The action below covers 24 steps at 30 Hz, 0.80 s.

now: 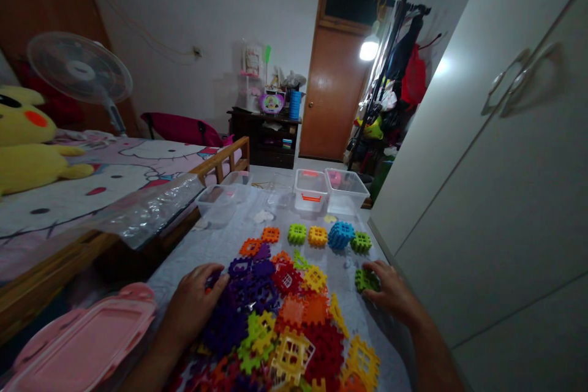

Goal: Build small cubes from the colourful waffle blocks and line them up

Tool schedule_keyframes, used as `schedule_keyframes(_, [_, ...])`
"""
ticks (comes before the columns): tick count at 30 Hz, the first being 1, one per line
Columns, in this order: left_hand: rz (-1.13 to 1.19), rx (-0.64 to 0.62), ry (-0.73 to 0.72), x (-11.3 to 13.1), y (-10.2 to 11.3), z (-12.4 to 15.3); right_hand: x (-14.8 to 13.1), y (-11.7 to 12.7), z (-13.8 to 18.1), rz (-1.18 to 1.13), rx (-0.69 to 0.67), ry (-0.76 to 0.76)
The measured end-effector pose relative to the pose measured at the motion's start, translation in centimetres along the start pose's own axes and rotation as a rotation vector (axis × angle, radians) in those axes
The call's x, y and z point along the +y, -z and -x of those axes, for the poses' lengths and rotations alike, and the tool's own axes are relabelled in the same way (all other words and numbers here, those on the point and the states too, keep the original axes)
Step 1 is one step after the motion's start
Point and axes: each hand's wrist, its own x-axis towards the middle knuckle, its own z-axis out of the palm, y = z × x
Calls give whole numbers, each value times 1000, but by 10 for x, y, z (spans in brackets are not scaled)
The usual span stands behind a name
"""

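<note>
A heap of colourful plastic interlocking tiles [294, 318] lies on the grey table [215, 245] in front of me. My left hand [193, 303] rests on the purple tiles at the heap's left edge, fingers curled over one. My right hand [390, 291] closes on a green tile [365, 280] at the table's right edge. Beyond the heap stand built cubes in a row: orange [271, 234], green [297, 233], yellow [318, 236], blue [340, 234] and another green [361, 242].
Clear plastic boxes [344, 190] stand at the table's far end. A pink lid [87, 340] lies near left. A bed with a yellow plush [27, 141] and a fan [80, 70] is on the left, white cabinet doors [496, 165] on the right, a brown door [333, 92] behind.
</note>
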Motion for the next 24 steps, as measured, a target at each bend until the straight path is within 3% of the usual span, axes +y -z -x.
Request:
schedule_keyframes(7, [-17,3,4,0,-1,-1,-3,-1,0,43,-53,-27])
schedule_keyframes(24, [-10,-5,24,0,-1,1,7,-3,1,16,-40,-20])
